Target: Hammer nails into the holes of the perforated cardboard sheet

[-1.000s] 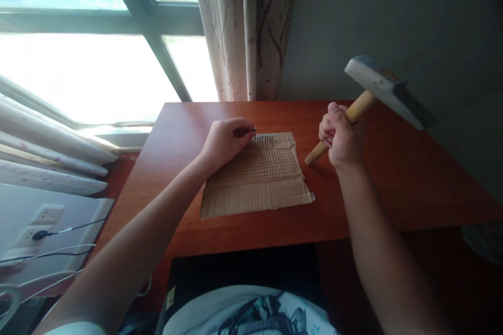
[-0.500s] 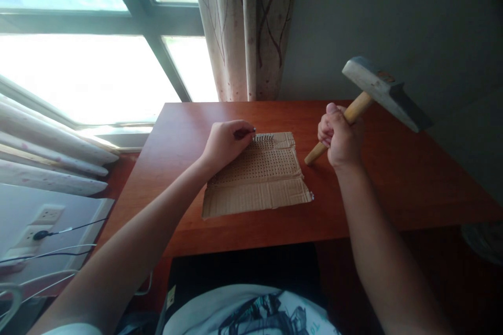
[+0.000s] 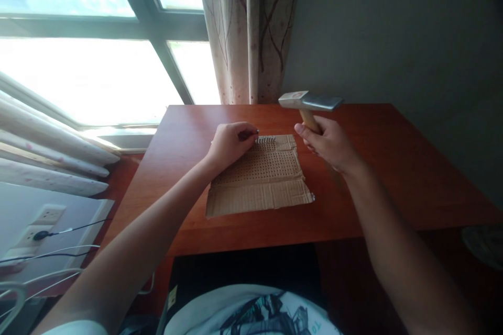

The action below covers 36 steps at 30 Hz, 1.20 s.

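Observation:
A piece of corrugated cardboard point(image 3: 259, 196) with rows of small dark holes lies flat on the wooden table. Along its far edge stands a short row of nails point(image 3: 268, 139). At the left end of that row, my left hand point(image 3: 231, 144) is closed in a pinch, and the small head of a nail shows just above the fingertips; the rest is hidden by the fingers. My right hand point(image 3: 328, 141) grips the wooden handle of a hammer point(image 3: 310, 100). The metal head hangs above the table, to the right of my left hand and apart from the nails.
The reddish wooden table point(image 3: 377, 188) runs up to a grey wall point(image 3: 385, 36) on the right. Beyond it stand a curtain point(image 3: 243, 36) and a bright window point(image 3: 78, 73). At lower left, a wall socket point(image 3: 33, 235) has a plug and cables.
My right hand has swung the hammer leftward and lower, its head turning from tilted to nearly level. My left hand keeps its pinch at the same place on the cardboard.

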Tool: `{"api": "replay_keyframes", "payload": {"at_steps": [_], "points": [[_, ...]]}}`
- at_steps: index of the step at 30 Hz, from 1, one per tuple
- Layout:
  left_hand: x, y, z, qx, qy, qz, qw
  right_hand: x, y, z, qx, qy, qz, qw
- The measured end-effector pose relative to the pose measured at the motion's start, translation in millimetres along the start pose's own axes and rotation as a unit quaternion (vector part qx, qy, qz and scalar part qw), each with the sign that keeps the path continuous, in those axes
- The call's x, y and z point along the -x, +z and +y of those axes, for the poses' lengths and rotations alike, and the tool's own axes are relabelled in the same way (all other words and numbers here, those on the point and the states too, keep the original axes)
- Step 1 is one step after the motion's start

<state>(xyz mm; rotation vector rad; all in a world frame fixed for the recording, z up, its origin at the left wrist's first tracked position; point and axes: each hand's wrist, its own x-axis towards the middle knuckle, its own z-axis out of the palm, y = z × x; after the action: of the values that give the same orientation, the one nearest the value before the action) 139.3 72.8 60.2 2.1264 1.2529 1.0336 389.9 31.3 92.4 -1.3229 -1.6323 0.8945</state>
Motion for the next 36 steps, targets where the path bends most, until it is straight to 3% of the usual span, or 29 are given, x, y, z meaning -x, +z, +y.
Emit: {"api": "replay_keyframes", "payload": {"at_steps": [4,8,11,16,23,31,36], "points": [[1,0.7,-1,0.001,0.003,0.0,1.0,3,-1,-13,0.149,-0.034,-0.06,0.986],[1,1.2,-3,-0.011,0.0,-0.005,1.0,2,1,-36,0.313,-0.058,-0.07,0.945],[0,1.4,-4,-0.031,-0.003,-0.005,0.999,0,4,-52,0.37,-0.066,-0.074,0.924],[0,1.6,-4,-0.031,0.001,0.005,1.0,-5,10,-64,0.389,-0.057,-0.05,0.918],[0,0.5,-2,-0.049,-0.015,-0.019,0.999,-10,14,-51,0.412,-0.023,-0.083,0.907],[0,0.7,-3,-0.04,0.0,-0.017,0.999,-11,13,-59,0.378,-0.033,-0.04,0.924],[0,0.4,-5,-0.047,-0.013,-0.024,0.999,-15,18,-52,0.401,-0.017,-0.077,0.913]]}}
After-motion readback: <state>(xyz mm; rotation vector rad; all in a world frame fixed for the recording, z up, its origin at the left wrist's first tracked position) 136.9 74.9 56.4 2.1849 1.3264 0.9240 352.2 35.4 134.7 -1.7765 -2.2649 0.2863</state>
